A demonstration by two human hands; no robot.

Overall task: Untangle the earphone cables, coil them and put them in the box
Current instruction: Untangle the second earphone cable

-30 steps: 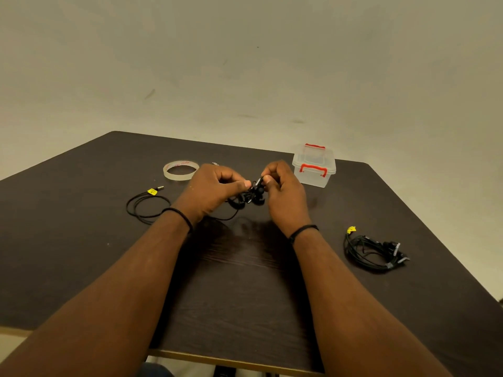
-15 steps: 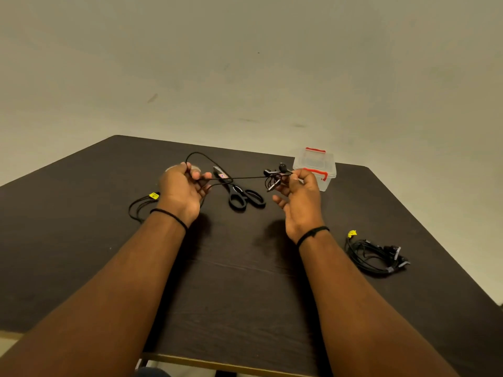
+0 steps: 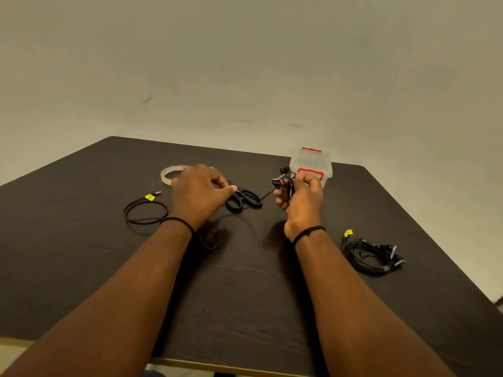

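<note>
Thin black cable [image 3: 268,194] runs taut between the hands: left hand [image 3: 200,194] pinches it, right hand [image 3: 300,197] grips its bunched earbud end.

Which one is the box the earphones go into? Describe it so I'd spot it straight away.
Look to the far right corner of the dark table, just beyond the right hand. There stands the small clear plastic box, lid on. Its red clip handles set it apart from the black scissors and the tape roll to its left.
</note>
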